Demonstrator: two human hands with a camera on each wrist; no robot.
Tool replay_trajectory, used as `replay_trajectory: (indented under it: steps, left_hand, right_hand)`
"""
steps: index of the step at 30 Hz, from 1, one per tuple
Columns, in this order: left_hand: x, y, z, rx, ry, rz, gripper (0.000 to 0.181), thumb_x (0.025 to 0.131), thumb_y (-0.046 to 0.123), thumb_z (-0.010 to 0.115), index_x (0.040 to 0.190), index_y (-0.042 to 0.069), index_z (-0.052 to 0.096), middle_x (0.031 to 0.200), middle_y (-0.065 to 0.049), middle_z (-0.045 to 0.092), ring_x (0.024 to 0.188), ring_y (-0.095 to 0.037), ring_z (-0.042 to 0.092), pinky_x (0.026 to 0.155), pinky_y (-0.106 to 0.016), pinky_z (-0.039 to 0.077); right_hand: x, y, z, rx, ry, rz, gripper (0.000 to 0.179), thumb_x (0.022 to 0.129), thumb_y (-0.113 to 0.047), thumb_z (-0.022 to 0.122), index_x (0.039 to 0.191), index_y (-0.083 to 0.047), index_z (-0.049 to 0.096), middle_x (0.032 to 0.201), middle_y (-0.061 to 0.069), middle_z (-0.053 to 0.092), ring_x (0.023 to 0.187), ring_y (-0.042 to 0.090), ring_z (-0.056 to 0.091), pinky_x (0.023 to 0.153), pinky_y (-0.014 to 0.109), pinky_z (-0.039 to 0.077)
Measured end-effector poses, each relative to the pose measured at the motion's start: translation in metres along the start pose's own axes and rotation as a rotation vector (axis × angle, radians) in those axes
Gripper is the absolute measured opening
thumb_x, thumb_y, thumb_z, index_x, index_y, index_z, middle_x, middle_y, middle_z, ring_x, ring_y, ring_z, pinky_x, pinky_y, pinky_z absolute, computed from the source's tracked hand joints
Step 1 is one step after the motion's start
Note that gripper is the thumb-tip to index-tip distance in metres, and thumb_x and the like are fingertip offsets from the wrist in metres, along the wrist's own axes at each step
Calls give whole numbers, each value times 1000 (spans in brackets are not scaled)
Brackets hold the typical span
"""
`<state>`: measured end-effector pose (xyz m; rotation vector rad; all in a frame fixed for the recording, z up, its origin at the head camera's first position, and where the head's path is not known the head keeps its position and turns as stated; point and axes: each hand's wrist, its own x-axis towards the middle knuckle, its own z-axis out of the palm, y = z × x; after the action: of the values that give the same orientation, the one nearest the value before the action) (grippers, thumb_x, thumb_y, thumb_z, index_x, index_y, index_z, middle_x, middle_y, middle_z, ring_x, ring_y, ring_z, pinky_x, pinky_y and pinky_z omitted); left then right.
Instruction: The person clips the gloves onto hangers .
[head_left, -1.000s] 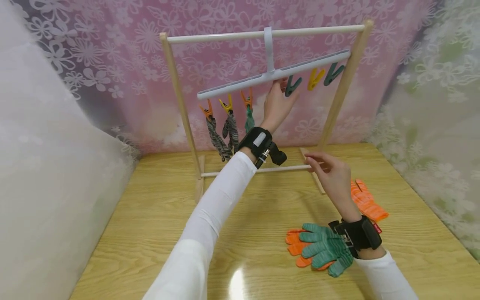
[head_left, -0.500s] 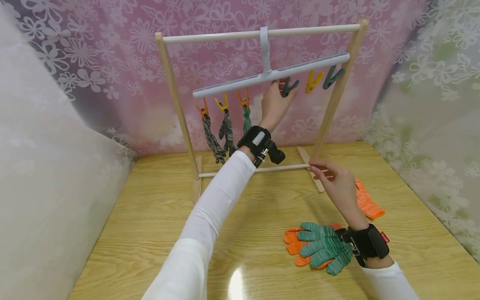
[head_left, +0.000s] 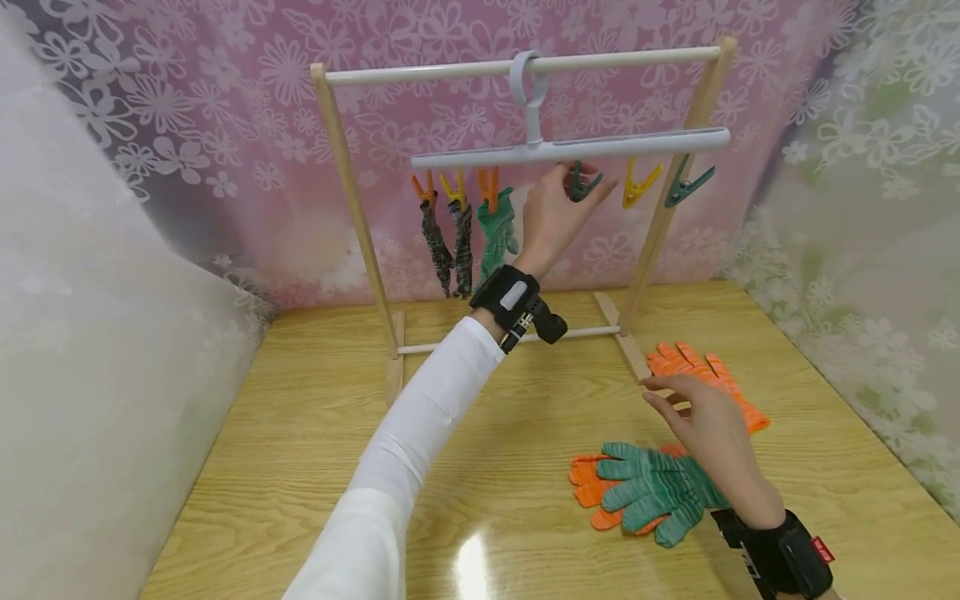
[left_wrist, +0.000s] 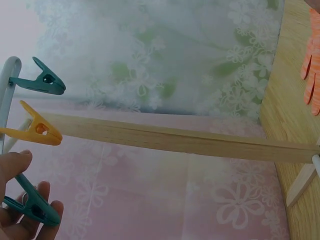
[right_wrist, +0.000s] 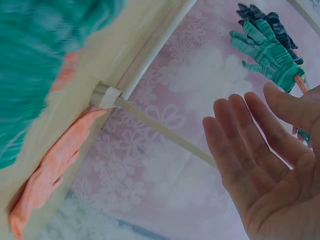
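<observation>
So, far side first: a white hanger (head_left: 570, 151) hung on the rack (head_left: 352, 192), its left half carrying a first dark glove (head_left: 437, 250), a second dark glove (head_left: 463, 250) and a hanging green glove (head_left: 493, 237), each clipped. Left hand (head_left: 555, 218) had fingers curled round a dark green clip (head_left: 581, 187); a yellow clip (head_left: 636, 190) came next. Near, on the table (head_left: 330, 492), a flat green glove (head_left: 648, 492) overlapped an orange glove (head_left: 587, 479). Right hand (head_left: 712, 425), fingers relaxed, hovered by the far orange glove (head_left: 690, 363).
</observation>
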<state>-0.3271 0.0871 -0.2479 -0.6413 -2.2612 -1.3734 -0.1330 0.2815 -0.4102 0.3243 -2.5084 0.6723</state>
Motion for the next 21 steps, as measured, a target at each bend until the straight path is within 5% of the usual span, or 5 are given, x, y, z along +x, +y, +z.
replay_trajectory:
  steps: [9, 13, 18, 21]
  left_hand:
    - [-13, 8, -5, -29, 28, 18, 35, 95, 46, 70, 114, 17, 69, 93, 4, 69, 75, -7, 60, 60, -19, 43]
    - [-16, 10, -6, -54, 50, 26, 31, 95, 46, 71, 109, 17, 69, 89, 5, 70, 73, -7, 60, 58, -21, 39]
    - [-19, 12, -7, -142, 43, 17, 29, 96, 43, 71, 106, 16, 66, 92, 3, 75, 80, -3, 66, 59, -20, 40]
    - [-21, 12, -9, -213, 33, -14, 33, 96, 41, 70, 109, 12, 61, 96, -1, 75, 86, -3, 68, 60, -19, 41]
  right_hand:
    - [-25, 4, -4, -103, -169, 57, 22, 86, -14, 82, 107, -8, 79, 90, 10, 77, 64, 21, 71, 48, 28, 54]
    - [-35, 3, -5, -135, -268, 110, 27, 87, -19, 80, 111, -5, 78, 87, 12, 77, 59, 18, 69, 42, 25, 43]
    - [-46, 4, -1, -213, -364, 109, 33, 86, -25, 81, 111, -4, 78, 53, -1, 57, 41, 6, 36, 41, 21, 19]
    - [-49, 5, 5, -241, -452, 112, 37, 86, -29, 81, 111, -2, 78, 46, -6, 42, 43, 7, 27, 46, 21, 17]
